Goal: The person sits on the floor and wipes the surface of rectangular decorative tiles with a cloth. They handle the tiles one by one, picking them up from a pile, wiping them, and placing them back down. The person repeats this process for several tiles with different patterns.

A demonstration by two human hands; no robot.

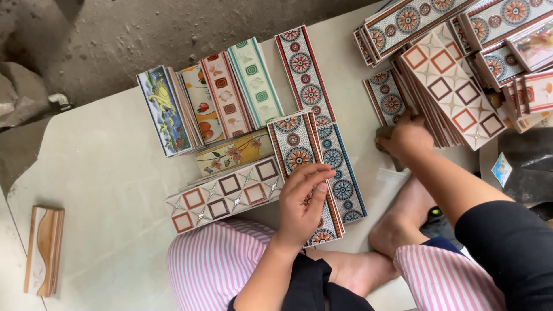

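Note:
My left hand (pixel 302 201) lies on a stack of red-bordered rosette tiles (pixel 292 144), fingers curled over the top tile's edge. A blue-bordered rosette tile (pixel 344 175) lies right beside that stack. My right hand (pixel 408 138) is closed around a small dark object (pixel 382 133), pressed against the foot of a leaning stack of tiles with red and brown squares (pixel 455 86). What the dark object is I cannot tell. A short rosette tile (pixel 387 95) stands just above this hand.
Left of my hand lie a square-pattern tile stack (pixel 224 193) and a yellow floral tile (pixel 233 152). Behind stand blue (pixel 164 109), fruit (pixel 201 103), red (pixel 226 95) and green (pixel 253 80) tiles. A wavy brown tile (pixel 44 250) lies far left on the pale slab (pixel 115 173).

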